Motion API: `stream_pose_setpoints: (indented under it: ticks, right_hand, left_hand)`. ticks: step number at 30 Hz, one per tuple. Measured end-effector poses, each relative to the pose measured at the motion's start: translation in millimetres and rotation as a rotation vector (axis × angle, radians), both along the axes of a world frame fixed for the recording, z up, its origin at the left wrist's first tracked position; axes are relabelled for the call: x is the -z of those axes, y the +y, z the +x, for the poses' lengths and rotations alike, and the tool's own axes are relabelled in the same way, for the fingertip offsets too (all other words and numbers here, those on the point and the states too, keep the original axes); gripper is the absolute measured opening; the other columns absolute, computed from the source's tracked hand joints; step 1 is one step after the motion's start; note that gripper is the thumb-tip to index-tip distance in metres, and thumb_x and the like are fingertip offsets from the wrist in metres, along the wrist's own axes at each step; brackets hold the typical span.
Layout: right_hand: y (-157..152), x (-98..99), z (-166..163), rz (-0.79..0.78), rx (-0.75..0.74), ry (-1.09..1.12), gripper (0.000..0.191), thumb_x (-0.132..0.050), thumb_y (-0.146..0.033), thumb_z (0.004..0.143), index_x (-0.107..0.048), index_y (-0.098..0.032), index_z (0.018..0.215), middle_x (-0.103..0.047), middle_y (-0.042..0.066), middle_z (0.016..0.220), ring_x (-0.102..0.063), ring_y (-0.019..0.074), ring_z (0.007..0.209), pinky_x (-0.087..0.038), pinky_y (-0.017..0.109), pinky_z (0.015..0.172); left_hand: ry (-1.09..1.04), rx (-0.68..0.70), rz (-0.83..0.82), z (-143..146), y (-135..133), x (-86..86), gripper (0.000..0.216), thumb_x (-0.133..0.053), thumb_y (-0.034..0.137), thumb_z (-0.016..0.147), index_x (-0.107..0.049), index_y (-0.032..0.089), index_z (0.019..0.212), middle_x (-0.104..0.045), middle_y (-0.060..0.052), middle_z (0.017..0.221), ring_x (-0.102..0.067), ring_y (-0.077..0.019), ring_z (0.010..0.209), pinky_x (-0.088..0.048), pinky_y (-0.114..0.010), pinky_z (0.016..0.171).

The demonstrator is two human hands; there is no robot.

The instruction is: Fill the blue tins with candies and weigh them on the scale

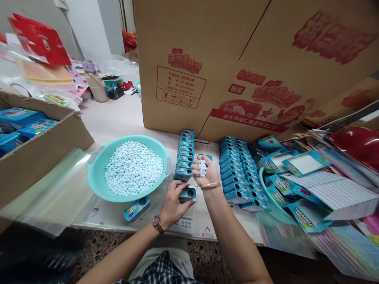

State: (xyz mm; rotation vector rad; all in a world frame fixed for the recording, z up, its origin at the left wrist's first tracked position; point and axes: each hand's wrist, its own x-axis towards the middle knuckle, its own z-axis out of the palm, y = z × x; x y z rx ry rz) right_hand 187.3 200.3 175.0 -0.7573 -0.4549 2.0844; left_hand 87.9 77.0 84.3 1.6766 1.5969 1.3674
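My left hand, with a watch on the wrist, grips a small blue candy box between thumb and fingers above a scale-like flat device that is partly covered. Just above it, my right hand is cupped palm up, its fingers curled around a heap of small pale-blue candies. To the left stands a turquoise basin with many of the same candies in it. Another blue box lies in front of the basin. Behind my hands runs a row of blue boxes with dark round holes.
Two more rows of blue boxes stand to the right. Beyond them a second basin overflows with flat blue cartons. A large brown carton walls off the back. An open cardboard box with blue packs sits at left, beside plastic sheets.
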Motion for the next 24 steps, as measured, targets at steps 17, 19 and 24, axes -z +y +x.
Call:
stream_pose_setpoints:
  ticks: [17, 19, 24]
  right_hand:
    - [-58, 38.0, 1, 0.235, 0.552, -0.183, 0.025, -0.062, -0.038, 0.08, -0.048, -0.021, 0.068, -0.043, -0.007, 0.059, -0.049, 0.0092, 0.05, -0.043, 0.023, 0.048]
    - [-60, 38.0, -1, 0.268, 0.564, -0.208, 0.026, -0.061, -0.037, 0.081, -0.047, -0.021, 0.067, -0.043, -0.007, 0.059, -0.05, 0.0093, 0.051, -0.044, 0.023, 0.05]
    - [-62, 38.4, -4, 0.283, 0.573, -0.27, 0.026, -0.059, -0.037, 0.081, -0.046, -0.021, 0.065, -0.042, -0.007, 0.059, -0.05, 0.0093, 0.052, -0.045, 0.024, 0.053]
  left_hand:
    - [0.155, 0.138, -0.042, -5, 20, -12.9, 0.044, -0.073, 0.02, 0.072, -0.068, 0.026, 0.116, -0.06, -0.004, 0.095, -0.056, -0.0216, 0.091, -0.049, -0.035, 0.081]
    - [0.152, 0.137, -0.039, -5, 19, -11.8, 0.047, -0.073, 0.02, 0.073, -0.068, 0.028, 0.119, -0.06, -0.004, 0.095, -0.056, -0.0217, 0.092, -0.049, -0.036, 0.082]
    - [0.144, 0.139, -0.028, -5, 17, -9.5, 0.045, -0.073, 0.023, 0.074, -0.067, 0.028, 0.119, -0.06, -0.004, 0.096, -0.055, -0.0222, 0.093, -0.048, -0.036, 0.084]
